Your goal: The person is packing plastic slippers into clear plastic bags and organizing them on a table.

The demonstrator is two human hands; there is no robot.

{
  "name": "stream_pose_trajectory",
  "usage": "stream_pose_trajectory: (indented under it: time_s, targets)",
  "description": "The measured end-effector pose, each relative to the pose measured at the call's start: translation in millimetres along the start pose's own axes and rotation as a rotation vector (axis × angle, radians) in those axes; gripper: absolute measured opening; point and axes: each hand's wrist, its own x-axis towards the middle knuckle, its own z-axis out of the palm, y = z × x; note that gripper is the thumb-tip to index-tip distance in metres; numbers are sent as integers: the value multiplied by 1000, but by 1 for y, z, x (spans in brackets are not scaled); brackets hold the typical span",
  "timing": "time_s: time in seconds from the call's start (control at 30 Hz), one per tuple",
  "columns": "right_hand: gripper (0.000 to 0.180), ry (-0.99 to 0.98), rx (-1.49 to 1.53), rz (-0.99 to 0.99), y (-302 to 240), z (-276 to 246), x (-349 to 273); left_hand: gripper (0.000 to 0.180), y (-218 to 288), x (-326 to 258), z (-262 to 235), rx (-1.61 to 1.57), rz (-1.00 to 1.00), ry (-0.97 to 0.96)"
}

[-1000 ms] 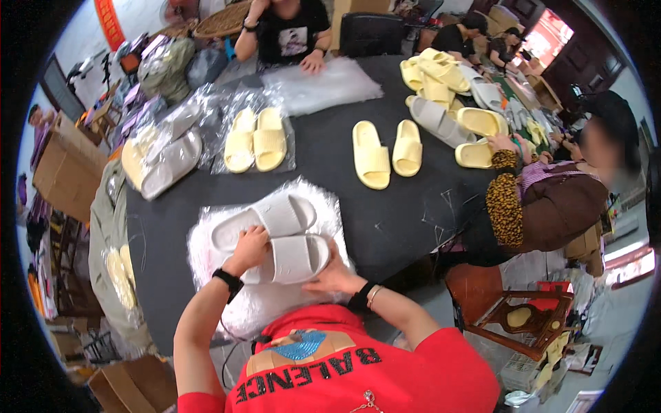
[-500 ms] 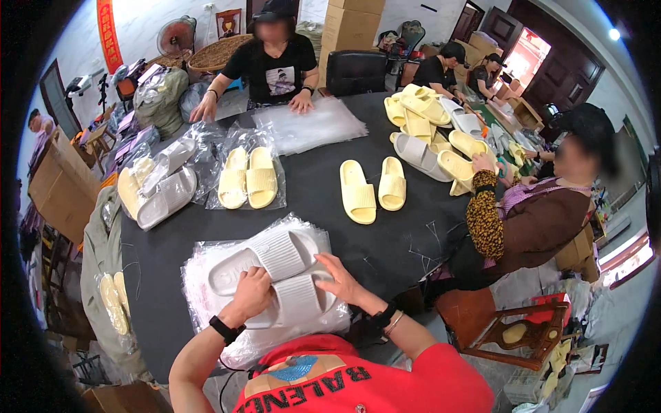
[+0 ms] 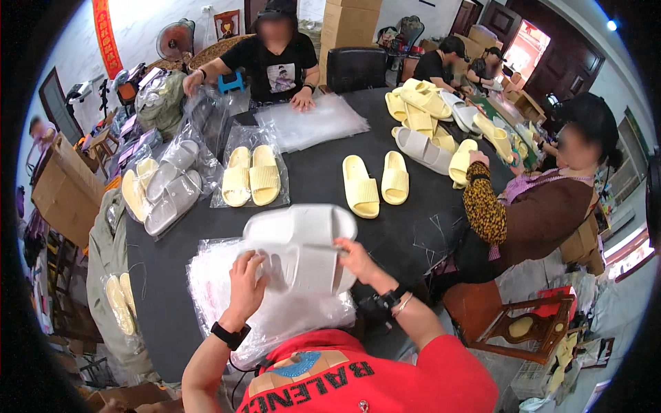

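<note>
A pair of pale grey slippers (image 3: 303,265) is raised off a stack of clear plastic bags (image 3: 220,296) at the near side of the table, slightly blurred by motion. My right hand (image 3: 361,263) grips the pair at its right end. Beside the left end, my left hand (image 3: 246,286) has its fingers apart and loosely curved; whether a fingertip touches the slipper is hard to see. Beyond them lie a loose yellow pair of slippers (image 3: 361,187), a bagged yellow pair (image 3: 264,175) and a bagged grey pair (image 3: 172,203).
Across the black table (image 3: 310,172), a person (image 3: 279,62) handles clear bags (image 3: 317,122). At the right, another person (image 3: 544,199) holds a yellow slipper (image 3: 463,162) beside a slipper pile (image 3: 420,103). A wooden chair (image 3: 509,320) stands at my right.
The grey pair has been lifted off the bags, up and to the right. My left hand has come off its top. Across the table, a co-worker's arm has raised a bag.
</note>
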Motion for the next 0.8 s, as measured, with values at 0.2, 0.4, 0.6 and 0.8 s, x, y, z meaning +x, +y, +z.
stream_pose_trajectory:
  time_s: [0.2, 0.4, 0.6, 0.8]
  targets:
    - [85, 383, 173, -154, -30, -72, 62, 54, -44, -67, 23, 218, -256, -399]
    - [74, 280, -148, 31, 0, -56, 56, 54, -65, -93, 46, 230, -192, -426]
    - [67, 178, -830, -152, 60, 16, -6, 61, -67, -96, 25, 328, -386, -162]
    - [77, 144, -938, -26, 87, 38, -49, 81, -114, -146, -9, 206, -842, 51]
